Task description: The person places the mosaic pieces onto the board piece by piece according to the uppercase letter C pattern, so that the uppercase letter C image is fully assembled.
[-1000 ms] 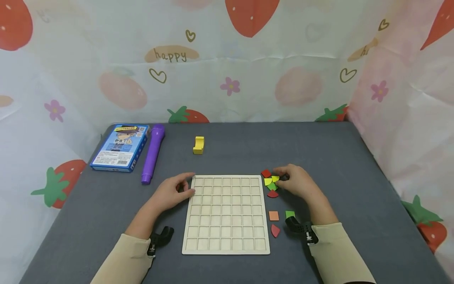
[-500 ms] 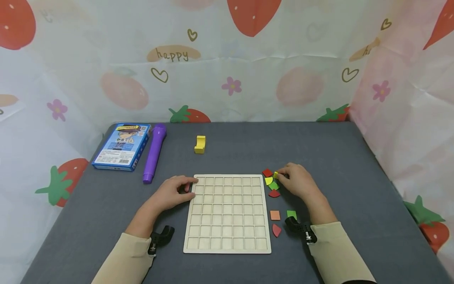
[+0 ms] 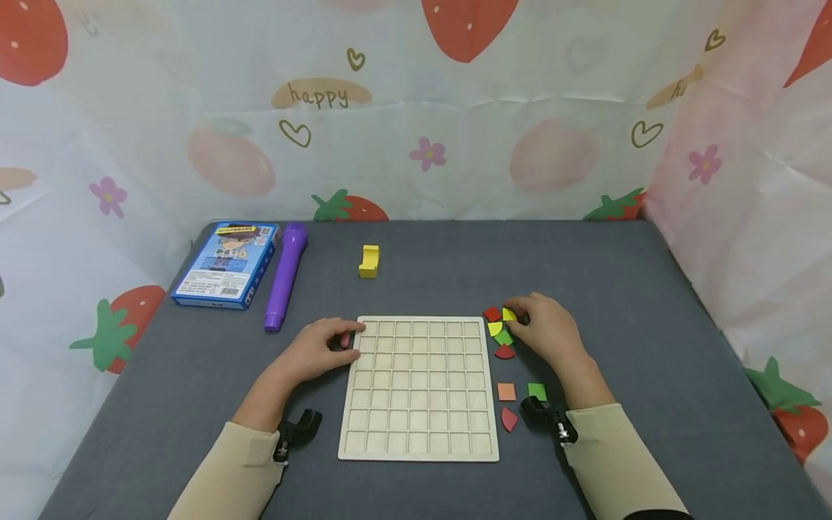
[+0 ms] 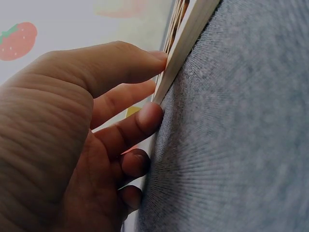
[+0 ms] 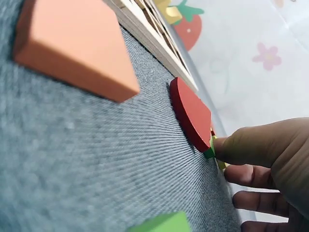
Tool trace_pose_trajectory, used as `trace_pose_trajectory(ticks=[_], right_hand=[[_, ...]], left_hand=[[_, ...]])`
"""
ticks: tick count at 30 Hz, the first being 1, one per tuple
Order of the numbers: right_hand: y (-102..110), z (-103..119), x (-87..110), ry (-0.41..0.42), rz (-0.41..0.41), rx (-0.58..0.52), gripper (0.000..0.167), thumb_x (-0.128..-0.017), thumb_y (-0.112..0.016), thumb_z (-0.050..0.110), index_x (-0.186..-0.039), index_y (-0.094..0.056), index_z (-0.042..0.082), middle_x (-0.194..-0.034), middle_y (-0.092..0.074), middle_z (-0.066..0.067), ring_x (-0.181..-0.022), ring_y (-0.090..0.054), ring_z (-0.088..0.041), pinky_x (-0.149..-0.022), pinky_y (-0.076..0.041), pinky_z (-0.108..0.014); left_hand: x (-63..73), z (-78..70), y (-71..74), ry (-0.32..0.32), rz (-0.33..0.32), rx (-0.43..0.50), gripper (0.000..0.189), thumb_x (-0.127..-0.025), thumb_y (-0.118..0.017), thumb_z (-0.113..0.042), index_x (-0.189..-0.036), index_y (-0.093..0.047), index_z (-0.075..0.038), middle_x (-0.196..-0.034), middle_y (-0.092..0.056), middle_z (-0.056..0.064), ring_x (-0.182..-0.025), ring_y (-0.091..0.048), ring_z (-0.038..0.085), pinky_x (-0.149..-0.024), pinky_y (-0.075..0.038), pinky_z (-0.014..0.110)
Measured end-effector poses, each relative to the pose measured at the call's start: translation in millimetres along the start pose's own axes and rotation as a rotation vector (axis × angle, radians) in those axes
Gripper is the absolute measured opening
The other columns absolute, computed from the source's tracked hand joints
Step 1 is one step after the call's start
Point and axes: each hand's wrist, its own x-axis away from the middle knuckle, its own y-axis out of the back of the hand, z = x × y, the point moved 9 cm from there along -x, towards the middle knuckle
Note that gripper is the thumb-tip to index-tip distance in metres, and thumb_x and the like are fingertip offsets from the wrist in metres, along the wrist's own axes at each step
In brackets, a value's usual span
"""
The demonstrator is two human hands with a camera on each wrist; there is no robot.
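Note:
A pale wooden board [image 3: 419, 388] with a grid of square cells lies flat on the grey table. My left hand [image 3: 323, 349] rests its thumb and index fingertip on the board's left edge, near the upper corner. Past the upper right corner, my right hand [image 3: 547, 326] pinches a small yellow block [image 3: 510, 315] between thumb and fingers. Beside it lie a red block [image 3: 492, 314], a second yellow block [image 3: 495, 329] with a rounded side, a green block [image 3: 503, 337] and a red fan-shaped block [image 5: 192, 112]. In the right wrist view the fingers hide most of the pinched block.
Nearer my right wrist lie an orange square block [image 3: 506, 392], a green block [image 3: 536, 391] and a reddish fan-shaped block [image 3: 509, 419]. A blue box [image 3: 226, 266], a purple microphone-shaped object [image 3: 286, 278] and a notched yellow block [image 3: 369, 261] stand toward the back. A printed cloth [image 3: 481, 108] closes off the rear.
The right hand's yellow block has shifted slightly away from the other blocks and turned between the fingers. The left hand's index fingertip has come onto the board's edge.

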Motion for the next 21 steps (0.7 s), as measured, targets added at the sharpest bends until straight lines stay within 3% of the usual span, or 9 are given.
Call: trace_pose_trajectory(ticks=[7, 12, 17, 21], right_hand=[[-0.5, -1.3, -0.7, -0.014, -0.003, -0.011, 0.029, -0.09, -0.077, 0.018, -0.116, -0.077, 0.004, -0.102, -0.065, -0.011, -0.093, -0.063, -0.03, -0.082, -0.051, -0.051], [-0.1, -5.0, -0.8, -0.069, 0.012, -0.059, 0.032, -0.087, -0.074, 0.017, -0.114, -0.074, 0.002, -0.106, -0.065, -0.013, -0.092, -0.062, -0.03, -0.084, -0.05, -0.051], [10.0, -0.5, 2.4, -0.104, 0.002, -0.121, 0.033, -0.087, -0.073, 0.019, -0.116, -0.07, 0.004, -0.107, -0.067, -0.014, -0.085, -0.062, -0.027, -0.075, -0.049, -0.047], [21.7, 11.1, 5.7, -0.076, -0.02, -0.161, 0.031, -0.089, -0.075, 0.022, -0.115, -0.07, 0.007, -0.101, -0.066, -0.01, -0.075, -0.058, -0.023, -0.065, -0.047, -0.041]], left_hand=[[-0.4, -0.4, 0.5, -0.011, -0.005, -0.001, 0.039, -0.089, -0.08, -0.017, -0.126, -0.071, -0.008, -0.086, -0.054, -0.001, -0.078, -0.048, 0.018, -0.072, -0.036, 0.035], [0.1, -1.6, 1.3, -0.024, -0.01, -0.004, 0.039, -0.089, -0.079, -0.017, -0.126, -0.071, -0.007, -0.085, -0.055, 0.0, -0.077, -0.048, 0.018, -0.071, -0.036, 0.035], [0.5, -1.5, 0.8, -0.02, -0.008, -0.004, 0.039, -0.089, -0.08, -0.017, -0.126, -0.071, -0.008, -0.085, -0.055, -0.001, -0.077, -0.047, 0.018, -0.072, -0.035, 0.035], [0.3, -1.8, 0.7, -0.017, -0.007, -0.006, 0.039, -0.089, -0.079, -0.017, -0.126, -0.071, -0.008, -0.085, -0.055, -0.001, -0.077, -0.047, 0.018, -0.072, -0.036, 0.035]])
